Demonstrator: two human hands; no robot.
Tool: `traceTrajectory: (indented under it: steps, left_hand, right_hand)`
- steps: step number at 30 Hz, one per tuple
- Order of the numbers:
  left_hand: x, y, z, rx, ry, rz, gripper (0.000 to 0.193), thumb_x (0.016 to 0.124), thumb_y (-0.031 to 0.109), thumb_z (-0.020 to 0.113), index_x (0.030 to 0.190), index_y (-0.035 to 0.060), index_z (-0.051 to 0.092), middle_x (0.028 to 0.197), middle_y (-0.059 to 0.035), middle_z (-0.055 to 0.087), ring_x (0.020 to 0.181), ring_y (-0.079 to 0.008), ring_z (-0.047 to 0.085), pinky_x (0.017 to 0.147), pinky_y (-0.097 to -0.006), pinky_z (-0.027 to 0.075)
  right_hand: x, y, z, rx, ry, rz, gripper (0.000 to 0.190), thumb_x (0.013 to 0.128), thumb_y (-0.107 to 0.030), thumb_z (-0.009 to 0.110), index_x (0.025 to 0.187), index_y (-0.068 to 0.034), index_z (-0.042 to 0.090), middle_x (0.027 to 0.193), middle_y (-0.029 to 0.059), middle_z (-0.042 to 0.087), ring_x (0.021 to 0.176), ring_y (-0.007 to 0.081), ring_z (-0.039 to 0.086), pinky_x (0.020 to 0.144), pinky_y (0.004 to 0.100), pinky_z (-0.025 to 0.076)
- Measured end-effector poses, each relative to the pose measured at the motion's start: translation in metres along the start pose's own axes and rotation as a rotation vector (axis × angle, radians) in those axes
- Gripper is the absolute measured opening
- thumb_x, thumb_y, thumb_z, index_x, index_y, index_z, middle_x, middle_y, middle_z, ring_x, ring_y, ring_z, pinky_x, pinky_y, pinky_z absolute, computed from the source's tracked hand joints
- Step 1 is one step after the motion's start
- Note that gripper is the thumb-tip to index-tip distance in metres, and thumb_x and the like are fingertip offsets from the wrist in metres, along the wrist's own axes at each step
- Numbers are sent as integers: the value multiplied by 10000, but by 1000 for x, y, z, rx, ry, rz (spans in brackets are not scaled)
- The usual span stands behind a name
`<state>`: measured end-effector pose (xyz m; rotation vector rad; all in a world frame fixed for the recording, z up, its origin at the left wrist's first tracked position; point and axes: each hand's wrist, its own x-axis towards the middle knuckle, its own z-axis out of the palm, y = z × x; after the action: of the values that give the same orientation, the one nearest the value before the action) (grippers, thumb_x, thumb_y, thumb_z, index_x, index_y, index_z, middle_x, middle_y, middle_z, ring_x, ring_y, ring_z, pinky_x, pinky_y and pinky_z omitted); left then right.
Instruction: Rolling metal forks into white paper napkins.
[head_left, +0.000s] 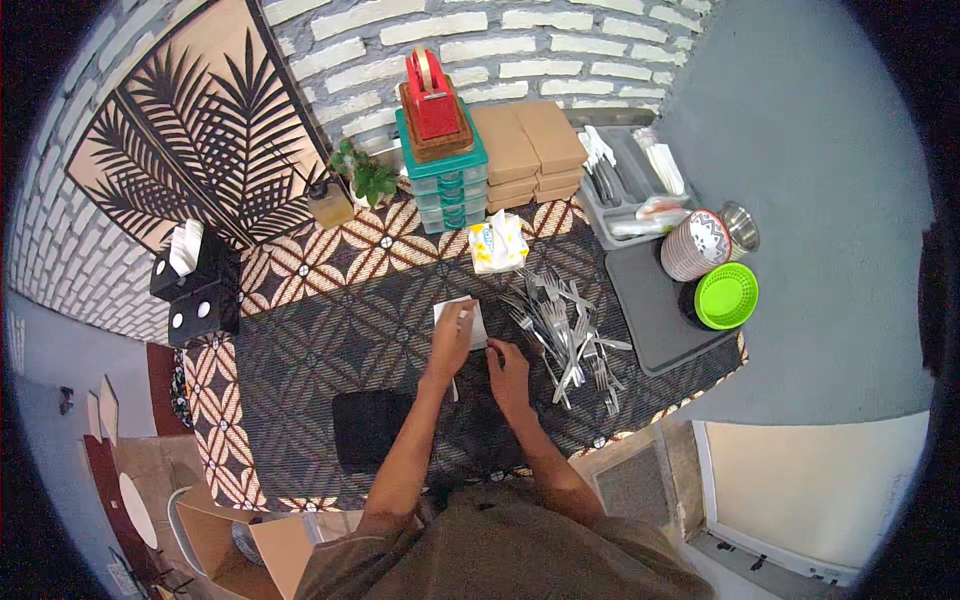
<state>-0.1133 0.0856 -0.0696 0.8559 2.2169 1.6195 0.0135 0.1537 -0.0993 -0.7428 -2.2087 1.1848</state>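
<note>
A white paper napkin (478, 336) lies on the dark mat in front of me. My left hand (450, 334) is over it, fingers curled and covering its middle; their grip is hidden. From beneath my left wrist a thin cutlery handle (454, 391) sticks out towards me, its other end out of sight. At the napkin's near right corner, my right hand (508, 371) pinches the edge between thumb and forefinger. A loose pile of metal forks (559, 319) spreads to the right of my hands. Beyond the napkin stands a soft pack of tissues (498, 246).
A grey tray (645, 330) holds stacked bowls (694, 247) and green baskets (726, 296) at right. Behind are a cutlery organizer (596, 217), brown cardboard boxes (525, 142) and a teal drawer unit (450, 199) with a red tape dispenser (433, 105). A black rectangular item (367, 431) lies near left.
</note>
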Motion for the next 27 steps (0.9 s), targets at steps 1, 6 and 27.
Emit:
traceTrajectory:
  steps: [1, 6, 27]
  left_hand:
    - [1, -9, -10, 5, -2, -2, 299, 922, 65, 516, 1213, 22, 570, 1067, -144, 559, 841, -278, 561, 779, -377, 463]
    - [16, -20, -21, 631, 156, 57, 217, 906, 160, 567, 1078, 51, 640, 1100, -119, 550, 1075, -335, 464, 913, -492, 365]
    - [38, -32, -17, 558, -9, -103, 62, 761, 258, 752, 792, 236, 703, 1130, -47, 467, 1176, -345, 334, 949, -580, 236]
  right_hand:
    - [1, -4, 1, 4, -1, 4, 210, 924, -111, 576, 1090, 9, 624, 1016, 170, 641, 895, 316, 633, 773, 372, 490]
    - [12, -12, 1, -75, 36, 0, 183, 909, -111, 597, 1053, 1, 616, 950, 145, 630, 819, 296, 622, 733, 378, 490]
    - [22, 2, 6, -101, 18, 2, 164, 894, -97, 628, 1035, -18, 606, 896, 125, 595, 769, 261, 615, 701, 374, 490]
